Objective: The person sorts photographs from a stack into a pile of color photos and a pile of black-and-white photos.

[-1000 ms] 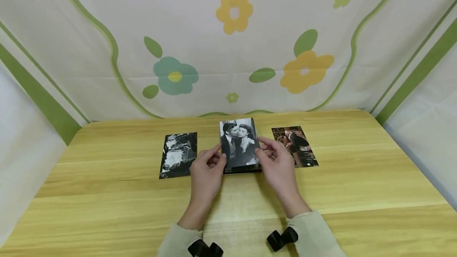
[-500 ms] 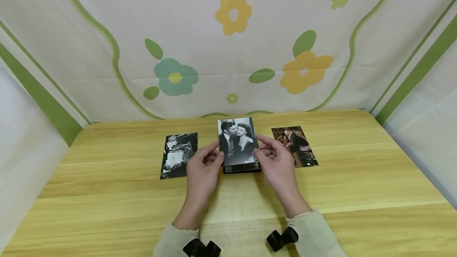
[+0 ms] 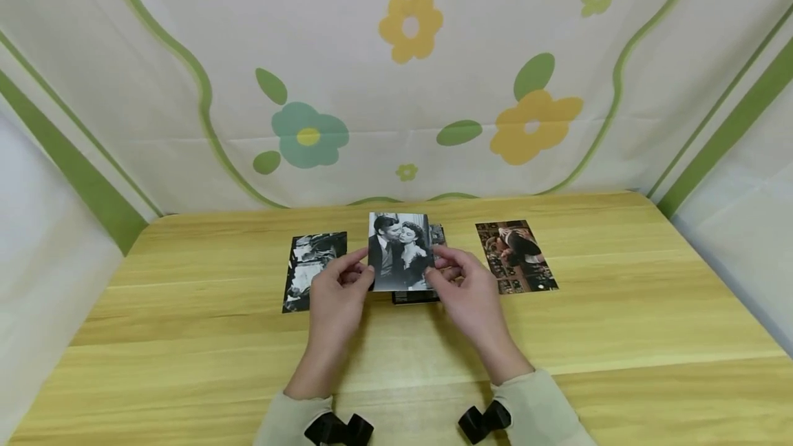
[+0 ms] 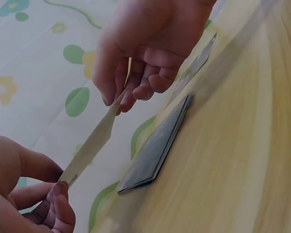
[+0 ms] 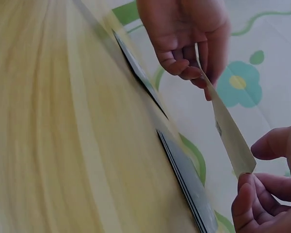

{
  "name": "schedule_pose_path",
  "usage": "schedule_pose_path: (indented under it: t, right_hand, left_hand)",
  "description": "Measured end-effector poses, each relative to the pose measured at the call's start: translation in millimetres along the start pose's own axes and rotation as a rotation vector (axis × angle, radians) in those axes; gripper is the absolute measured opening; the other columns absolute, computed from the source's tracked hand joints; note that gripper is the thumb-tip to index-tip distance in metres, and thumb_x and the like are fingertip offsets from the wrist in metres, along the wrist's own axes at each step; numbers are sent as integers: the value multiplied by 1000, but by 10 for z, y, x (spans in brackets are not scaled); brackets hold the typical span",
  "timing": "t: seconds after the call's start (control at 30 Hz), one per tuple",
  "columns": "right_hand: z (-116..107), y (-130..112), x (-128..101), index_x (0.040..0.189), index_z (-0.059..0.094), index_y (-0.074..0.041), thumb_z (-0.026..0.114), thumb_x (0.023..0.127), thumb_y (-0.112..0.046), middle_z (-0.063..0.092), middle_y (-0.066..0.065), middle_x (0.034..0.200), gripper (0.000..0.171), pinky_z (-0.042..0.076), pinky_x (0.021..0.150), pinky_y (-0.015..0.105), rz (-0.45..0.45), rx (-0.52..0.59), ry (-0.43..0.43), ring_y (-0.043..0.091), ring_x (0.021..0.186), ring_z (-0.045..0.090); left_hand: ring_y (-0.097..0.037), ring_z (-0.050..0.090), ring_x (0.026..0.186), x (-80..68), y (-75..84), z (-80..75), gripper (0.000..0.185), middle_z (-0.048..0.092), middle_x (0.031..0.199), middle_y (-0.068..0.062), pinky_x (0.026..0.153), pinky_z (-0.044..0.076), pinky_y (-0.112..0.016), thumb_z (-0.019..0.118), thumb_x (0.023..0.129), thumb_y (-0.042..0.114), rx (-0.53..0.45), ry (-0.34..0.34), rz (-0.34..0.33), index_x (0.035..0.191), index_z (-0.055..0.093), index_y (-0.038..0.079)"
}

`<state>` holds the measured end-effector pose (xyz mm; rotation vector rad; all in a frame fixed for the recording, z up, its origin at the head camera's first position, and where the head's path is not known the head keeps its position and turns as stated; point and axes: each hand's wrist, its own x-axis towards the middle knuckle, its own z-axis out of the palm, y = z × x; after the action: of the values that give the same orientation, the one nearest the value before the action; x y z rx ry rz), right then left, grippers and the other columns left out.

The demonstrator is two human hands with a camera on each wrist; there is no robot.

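Observation:
Both hands hold up a black-and-white photo card [image 3: 396,257] of a couple in the head view. My left hand [image 3: 339,291] pinches its left edge between thumb and fingers; my right hand [image 3: 464,291] pinches the right edge. In the wrist views the photo card [image 4: 92,145] shows a pale back and is raised off the table. Beneath and behind it lies a small stack of cards [image 5: 186,182] on the wood, mostly covered by the held card in the head view.
A black-and-white photo card [image 3: 310,260] lies left of the stack, partly behind the left hand. A coloured photo card [image 3: 517,253] lies to the right. The wooden table [image 3: 186,363] meets a flower-printed cloth [image 3: 359,74] at the back.
The couple's photo card has lifted off the stack and shifted left, with both hands moving along. More of the stack now shows at its right and lower edges.

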<state>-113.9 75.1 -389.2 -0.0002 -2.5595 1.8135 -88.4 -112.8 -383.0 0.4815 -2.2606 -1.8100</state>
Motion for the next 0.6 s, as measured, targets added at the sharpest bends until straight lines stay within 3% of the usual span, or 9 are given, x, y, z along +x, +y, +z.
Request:
schedule_pose_path:
  t: [0.2, 0.4, 0.6]
  right_hand:
    - [175, -38, 10, 142, 69, -13, 77, 95, -9, 69, 10, 118, 48, 56, 75, 19, -31, 42, -32, 19, 96, 63]
    - [419, -107, 1, 141, 69, -10, 76, 94, -8, 69, 9, 115, 47, 56, 76, 21, -94, 60, -65, 17, 92, 63]
    - [633, -233, -4, 142, 69, -11, 75, 95, -8, 70, 5, 116, 47, 56, 77, 23, -139, 40, -94, 13, 91, 64]
  left_hand:
    - [-17, 60, 92, 68, 14, -168, 32, 71, 108, -11, 71, 48, -19, 70, 100, 5, 52, 10, -4, 131, 77, 7]
    - [-16, 60, 96, 141, -30, -448, 34, 70, 111, -11, 74, 49, -18, 69, 102, 6, 156, 1, -7, 135, 75, 8]
    - [-10, 61, 91, 188, -44, -687, 35, 70, 108, -6, 73, 49, -17, 70, 101, 9, 166, 45, -39, 136, 74, 9]
